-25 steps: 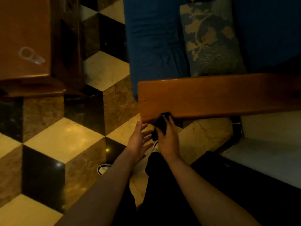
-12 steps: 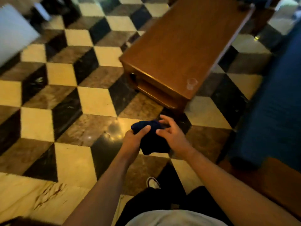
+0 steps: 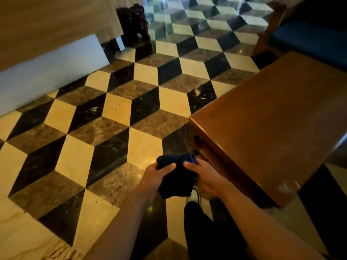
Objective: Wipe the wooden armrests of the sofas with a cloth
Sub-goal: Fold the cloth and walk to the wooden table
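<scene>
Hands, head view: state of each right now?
Left hand: closed, gripping the dark blue cloth.
Right hand: closed, gripping the same cloth from the other side.

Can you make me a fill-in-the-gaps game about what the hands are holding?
1. Both hands, left hand and right hand, hold a dark blue ____.
2. The wooden table stands on the person's ____ side.
3. A clear plastic ____ lies on the table's near corner.
4. The checkered floor is made of ____.

Missing words: cloth; right; cup; tiles.
</scene>
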The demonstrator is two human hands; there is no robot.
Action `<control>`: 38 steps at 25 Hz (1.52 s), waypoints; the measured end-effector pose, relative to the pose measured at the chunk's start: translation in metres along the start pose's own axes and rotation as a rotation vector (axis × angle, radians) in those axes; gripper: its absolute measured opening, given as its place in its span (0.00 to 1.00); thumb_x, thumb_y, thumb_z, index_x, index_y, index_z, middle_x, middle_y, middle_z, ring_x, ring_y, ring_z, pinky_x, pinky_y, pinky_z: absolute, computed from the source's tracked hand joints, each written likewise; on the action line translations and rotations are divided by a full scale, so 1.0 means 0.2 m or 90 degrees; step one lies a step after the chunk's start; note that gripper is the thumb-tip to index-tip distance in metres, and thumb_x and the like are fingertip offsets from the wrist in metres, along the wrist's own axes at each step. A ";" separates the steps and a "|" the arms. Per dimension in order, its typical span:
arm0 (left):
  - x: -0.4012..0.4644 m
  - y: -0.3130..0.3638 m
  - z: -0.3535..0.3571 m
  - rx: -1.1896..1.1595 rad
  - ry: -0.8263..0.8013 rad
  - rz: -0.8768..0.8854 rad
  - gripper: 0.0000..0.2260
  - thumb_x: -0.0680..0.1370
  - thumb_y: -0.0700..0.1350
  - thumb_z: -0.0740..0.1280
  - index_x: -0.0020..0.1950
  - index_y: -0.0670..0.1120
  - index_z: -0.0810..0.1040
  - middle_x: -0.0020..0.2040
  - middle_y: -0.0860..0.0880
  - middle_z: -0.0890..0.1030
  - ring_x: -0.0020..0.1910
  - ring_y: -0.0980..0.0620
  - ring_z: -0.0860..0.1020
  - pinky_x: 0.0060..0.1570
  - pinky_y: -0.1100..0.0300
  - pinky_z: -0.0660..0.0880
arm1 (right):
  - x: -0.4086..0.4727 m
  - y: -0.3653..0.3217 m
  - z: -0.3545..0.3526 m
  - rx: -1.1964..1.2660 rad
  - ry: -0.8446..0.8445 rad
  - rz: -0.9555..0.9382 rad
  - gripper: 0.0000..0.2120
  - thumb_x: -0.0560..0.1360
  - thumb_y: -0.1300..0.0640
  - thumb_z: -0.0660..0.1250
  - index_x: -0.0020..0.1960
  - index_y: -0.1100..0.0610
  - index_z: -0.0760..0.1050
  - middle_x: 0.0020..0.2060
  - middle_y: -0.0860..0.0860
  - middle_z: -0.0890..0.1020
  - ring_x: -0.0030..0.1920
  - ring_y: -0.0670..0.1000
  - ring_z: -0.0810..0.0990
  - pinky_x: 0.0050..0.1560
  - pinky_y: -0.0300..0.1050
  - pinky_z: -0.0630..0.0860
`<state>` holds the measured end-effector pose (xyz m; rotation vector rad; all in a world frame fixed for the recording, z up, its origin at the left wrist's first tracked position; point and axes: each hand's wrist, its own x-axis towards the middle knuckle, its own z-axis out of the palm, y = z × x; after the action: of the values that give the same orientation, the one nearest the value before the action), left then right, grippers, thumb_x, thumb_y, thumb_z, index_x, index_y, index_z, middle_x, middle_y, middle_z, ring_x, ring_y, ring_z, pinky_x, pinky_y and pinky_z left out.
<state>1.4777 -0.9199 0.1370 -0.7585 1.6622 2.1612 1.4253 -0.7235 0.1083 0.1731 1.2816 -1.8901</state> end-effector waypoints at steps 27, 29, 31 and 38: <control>3.67 2.61 0.65 0.524 -0.279 0.142 0.10 0.79 0.46 0.73 0.57 0.52 0.76 0.52 0.52 0.83 0.51 0.52 0.82 0.46 0.56 0.78 | 2.66 -2.63 -0.95 -0.227 0.628 -0.229 0.05 0.80 0.55 0.71 0.55 0.49 0.80 0.49 0.49 0.86 0.52 0.49 0.85 0.53 0.49 0.82; 3.92 2.66 0.96 0.527 -0.336 0.118 0.10 0.79 0.45 0.73 0.59 0.50 0.80 0.53 0.51 0.85 0.51 0.50 0.84 0.46 0.56 0.80 | 2.71 -2.77 -1.21 -0.138 0.648 -0.250 0.05 0.82 0.57 0.68 0.56 0.50 0.79 0.51 0.51 0.86 0.53 0.51 0.85 0.51 0.46 0.82; 4.15 2.71 1.27 0.516 -0.370 0.079 0.09 0.79 0.45 0.73 0.59 0.49 0.82 0.52 0.49 0.87 0.51 0.48 0.86 0.47 0.54 0.82 | 2.76 -2.92 -1.48 -0.048 0.677 -0.283 0.06 0.83 0.58 0.65 0.58 0.53 0.78 0.52 0.53 0.86 0.53 0.50 0.85 0.48 0.40 0.81; 4.68 2.93 2.41 0.614 -0.497 0.160 0.09 0.84 0.53 0.65 0.63 0.55 0.79 0.58 0.53 0.84 0.56 0.50 0.82 0.57 0.46 0.81 | 2.69 -3.55 -2.30 0.155 0.686 -0.328 0.07 0.85 0.52 0.62 0.58 0.50 0.78 0.51 0.48 0.86 0.52 0.48 0.86 0.50 0.44 0.83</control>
<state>0.2947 -0.6903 0.1500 0.5136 2.0088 1.1853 0.4394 -0.5423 0.1141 1.2189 1.8839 -2.5010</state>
